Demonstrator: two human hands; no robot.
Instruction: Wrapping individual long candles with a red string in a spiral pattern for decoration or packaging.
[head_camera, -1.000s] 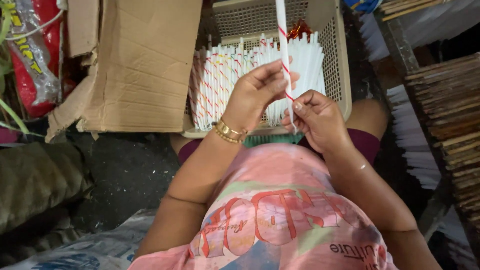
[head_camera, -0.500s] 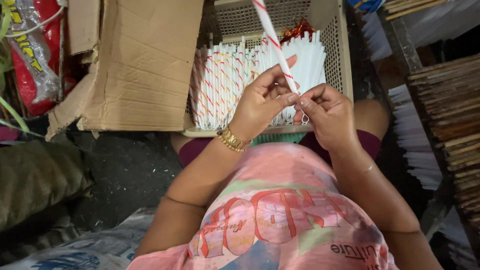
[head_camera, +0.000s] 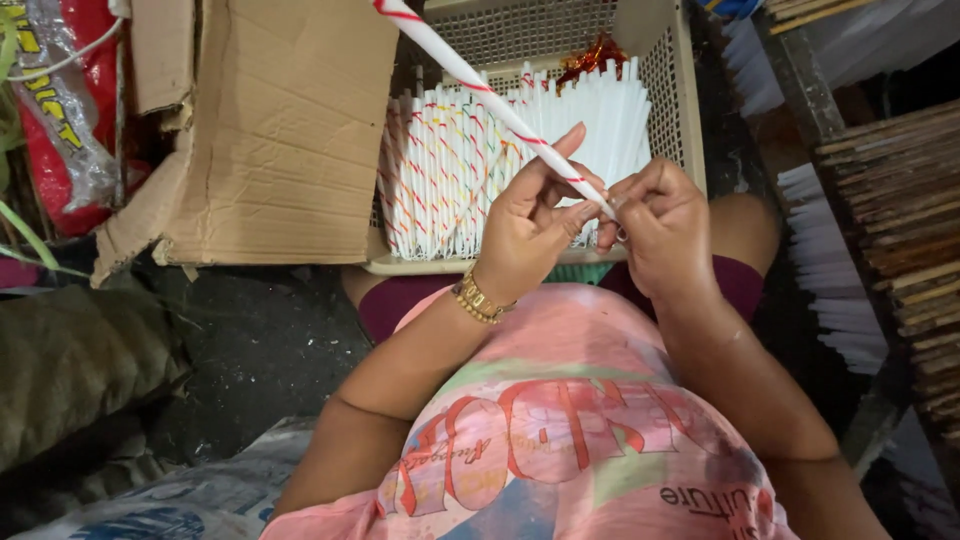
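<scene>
Hands pinch one long white paper stick spiralled with red stripe: left hand and right hand both clasp its lower end, tilted over a beige plastic mesh basket packed with smooth white sticks. Creased brown cardboard lies left, beside a glossy red plastic packet.

Red-yellow plastic pkg top left, brown cardboard box beside it.
</scene>
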